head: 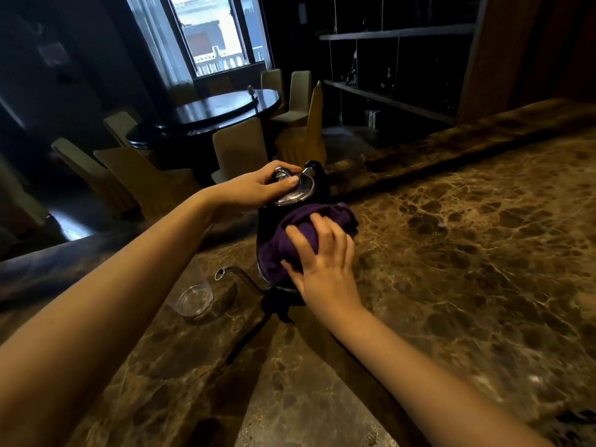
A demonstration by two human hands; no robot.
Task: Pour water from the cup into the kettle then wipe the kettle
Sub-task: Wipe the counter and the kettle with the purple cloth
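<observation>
Two bare forearms reach in from the bottom corners over a brown marble counter (467,253), both meeting at the kettle (269,217), a dark, glossy pot that stands upright on the counter near its far raised ledge. The left hand (258,188) lies on top of the kettle, palm down, fingers curled over the shiny lid (298,193) and its knob, thumb laid flat along the lid's near edge. The right hand (317,259) presses a purple cloth (309,221) against the kettle's near side, fingers spread wide and flat over the bunched fabric; the cloth wraps most of that side and bulges out to the right of the kettle. From the kettle's base a thin gooseneck spout (233,275) curves out to the left, its open end tilted up. Just left of the spout tip stands a clear cup (195,293), upright on the counter; I cannot tell whether any water is in it. A dark cord (248,337) runs from under the kettle toward the camera. Beyond the kettle, past the ledge, are a round dark table (219,112) and pale chairs.
</observation>
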